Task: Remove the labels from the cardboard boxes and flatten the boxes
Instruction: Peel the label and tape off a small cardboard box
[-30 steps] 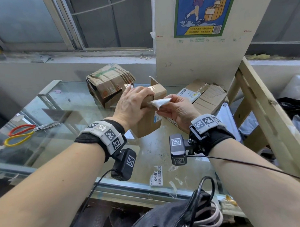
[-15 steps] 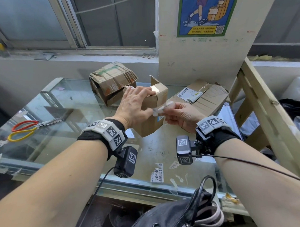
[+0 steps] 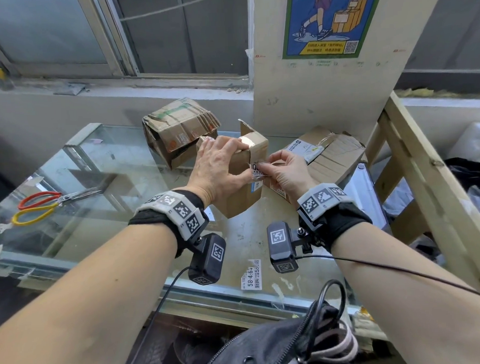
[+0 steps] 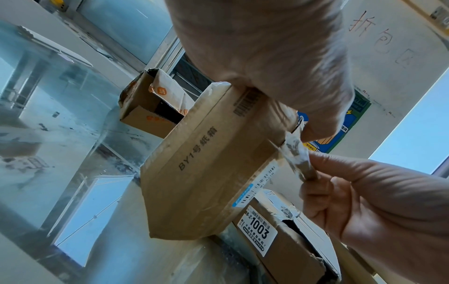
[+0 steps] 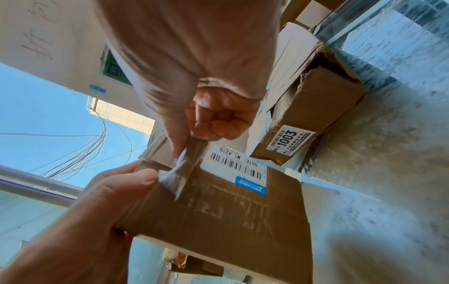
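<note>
We recorded bright, even daylight entering through the window (image 3: 174,42) behind the bench (image 3: 83,165). The glass top showed pale reflections and soft shadows. Head view was sharp at centre, with straight lines bowed toward the edges. Both wrist views were strongly distorted, sky patches near overexposed, and the closest skin blurred.

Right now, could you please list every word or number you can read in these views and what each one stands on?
"BY1号纸箱": printed on the held cardboard box.
"501E- M1 A21B": shipping label on that box; its blue strip is unreadable.
"1003": white sticker on the flattened box beside it; small print blurred.
"58-4-6": peeled label on the glass table.
"拆包区": handwritten on the white board.
Poster: text too small.
</note>
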Action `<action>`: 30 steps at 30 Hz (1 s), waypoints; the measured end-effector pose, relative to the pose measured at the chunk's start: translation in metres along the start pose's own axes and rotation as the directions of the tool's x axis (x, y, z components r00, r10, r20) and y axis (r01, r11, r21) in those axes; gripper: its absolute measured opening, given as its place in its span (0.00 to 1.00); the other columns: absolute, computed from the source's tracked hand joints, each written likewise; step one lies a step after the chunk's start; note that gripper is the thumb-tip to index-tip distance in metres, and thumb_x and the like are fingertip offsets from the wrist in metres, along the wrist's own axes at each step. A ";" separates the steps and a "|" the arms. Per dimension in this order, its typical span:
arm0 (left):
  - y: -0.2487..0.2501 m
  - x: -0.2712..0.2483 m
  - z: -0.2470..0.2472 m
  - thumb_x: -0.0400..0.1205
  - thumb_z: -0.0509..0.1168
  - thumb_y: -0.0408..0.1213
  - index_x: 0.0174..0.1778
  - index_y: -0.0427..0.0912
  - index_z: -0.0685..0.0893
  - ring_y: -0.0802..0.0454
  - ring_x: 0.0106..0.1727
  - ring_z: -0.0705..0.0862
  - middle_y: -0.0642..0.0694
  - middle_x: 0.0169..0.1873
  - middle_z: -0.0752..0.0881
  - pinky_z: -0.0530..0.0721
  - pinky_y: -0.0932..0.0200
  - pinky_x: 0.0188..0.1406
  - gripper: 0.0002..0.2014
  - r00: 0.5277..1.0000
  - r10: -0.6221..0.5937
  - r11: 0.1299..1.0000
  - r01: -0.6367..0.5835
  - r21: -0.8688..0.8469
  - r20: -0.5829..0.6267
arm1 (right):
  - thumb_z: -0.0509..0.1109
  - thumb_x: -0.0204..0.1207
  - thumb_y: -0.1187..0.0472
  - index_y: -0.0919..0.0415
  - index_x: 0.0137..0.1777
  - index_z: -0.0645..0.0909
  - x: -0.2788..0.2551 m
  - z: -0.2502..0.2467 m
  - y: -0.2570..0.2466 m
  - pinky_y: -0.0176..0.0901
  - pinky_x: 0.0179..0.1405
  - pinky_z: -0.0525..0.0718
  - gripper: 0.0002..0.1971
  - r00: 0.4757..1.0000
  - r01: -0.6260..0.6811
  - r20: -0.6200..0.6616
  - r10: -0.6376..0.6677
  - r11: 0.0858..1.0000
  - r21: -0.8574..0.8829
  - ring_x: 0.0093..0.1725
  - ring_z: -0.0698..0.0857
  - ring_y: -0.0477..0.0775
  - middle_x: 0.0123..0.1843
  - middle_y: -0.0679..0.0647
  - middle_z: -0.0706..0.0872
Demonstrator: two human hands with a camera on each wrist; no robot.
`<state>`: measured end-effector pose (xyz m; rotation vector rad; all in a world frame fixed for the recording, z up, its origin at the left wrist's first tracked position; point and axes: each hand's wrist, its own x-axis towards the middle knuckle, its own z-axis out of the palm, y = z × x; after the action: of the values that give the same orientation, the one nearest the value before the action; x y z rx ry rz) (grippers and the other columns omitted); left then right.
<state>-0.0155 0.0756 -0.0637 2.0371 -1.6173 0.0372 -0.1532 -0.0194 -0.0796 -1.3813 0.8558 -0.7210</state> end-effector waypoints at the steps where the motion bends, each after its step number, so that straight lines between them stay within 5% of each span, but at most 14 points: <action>1: 0.000 0.000 0.000 0.69 0.56 0.62 0.66 0.48 0.77 0.46 0.66 0.70 0.45 0.63 0.76 0.55 0.47 0.79 0.33 1.000 -0.005 1.000 0.005 -0.001 -0.001 | 0.77 0.70 0.69 0.60 0.37 0.75 0.000 0.000 -0.001 0.33 0.20 0.75 0.12 1.000 0.016 -0.001 -0.016 1.000 -0.011 0.27 0.81 0.50 0.37 0.63 0.85; 6: -0.002 0.000 0.002 0.73 0.66 0.55 0.66 0.47 0.78 0.45 0.66 0.70 0.44 0.63 0.76 0.56 0.45 0.79 0.27 1.000 -0.014 1.000 0.013 -0.015 -0.028 | 0.78 0.69 0.71 0.60 0.39 0.75 -0.002 0.002 -0.003 0.40 0.29 0.82 0.13 0.997 0.056 0.056 -0.052 0.996 -0.069 0.33 0.86 0.53 0.39 0.62 0.87; 11: -0.004 0.000 0.007 0.72 0.75 0.45 0.67 0.47 0.78 0.43 0.66 0.72 0.44 0.62 0.77 0.58 0.43 0.79 0.27 0.997 0.032 0.998 -0.029 0.048 -0.069 | 0.76 0.71 0.70 0.55 0.39 0.75 -0.004 0.004 -0.001 0.31 0.24 0.77 0.13 0.986 0.125 0.134 -0.096 0.964 -0.235 0.27 0.85 0.39 0.36 0.55 0.86; 15: -0.007 0.000 0.008 0.70 0.77 0.42 0.65 0.46 0.79 0.40 0.64 0.73 0.42 0.60 0.79 0.63 0.42 0.75 0.27 0.994 0.034 0.999 -0.031 0.033 -0.100 | 0.73 0.74 0.67 0.50 0.40 0.75 -0.001 0.006 0.003 0.46 0.31 0.80 0.12 0.981 0.182 0.132 -0.145 0.924 -0.337 0.38 0.90 0.59 0.37 0.61 0.89; 17: -0.006 0.001 0.009 0.70 0.77 0.41 0.65 0.46 0.79 0.40 0.64 0.73 0.42 0.60 0.79 0.63 0.41 0.75 0.27 0.994 0.034 0.999 -0.031 0.033 -0.099 | 0.70 0.75 0.66 0.48 0.39 0.75 0.000 0.006 0.003 0.54 0.34 0.82 0.11 0.980 0.193 0.128 -0.155 0.900 -0.390 0.34 0.87 0.58 0.37 0.59 0.89; 20: -0.006 0.001 0.010 0.71 0.77 0.41 0.65 0.46 0.79 0.39 0.64 0.73 0.41 0.60 0.79 0.63 0.40 0.75 0.26 0.994 0.032 0.999 -0.028 0.035 -0.106 | 0.68 0.76 0.67 0.48 0.38 0.76 -0.001 0.006 -0.001 0.53 0.33 0.83 0.12 0.983 0.177 0.120 -0.139 0.885 -0.430 0.30 0.83 0.53 0.37 0.57 0.88; 25: -0.008 0.002 0.010 0.70 0.76 0.42 0.64 0.47 0.79 0.41 0.63 0.74 0.42 0.59 0.79 0.64 0.42 0.74 0.26 0.993 0.035 0.999 -0.030 0.045 -0.117 | 0.73 0.75 0.64 0.54 0.40 0.84 0.003 -0.005 -0.010 0.40 0.35 0.82 0.05 0.994 0.110 0.062 -0.093 0.913 -0.393 0.48 0.87 0.55 0.48 0.57 0.89; 30: -0.006 0.004 0.011 0.70 0.76 0.43 0.65 0.47 0.78 0.41 0.62 0.74 0.43 0.58 0.78 0.64 0.43 0.74 0.27 0.993 0.028 0.998 -0.022 0.058 -0.112 | 0.73 0.76 0.64 0.66 0.55 0.71 0.001 -0.007 -0.009 0.59 0.47 0.89 0.14 0.999 -0.041 -0.020 0.038 0.977 -0.207 0.47 0.87 0.61 0.54 0.63 0.82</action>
<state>-0.0126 0.0685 -0.0742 2.0186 -1.5886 0.2057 -0.1586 -0.0246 -0.0703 -1.5409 0.9904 -0.6261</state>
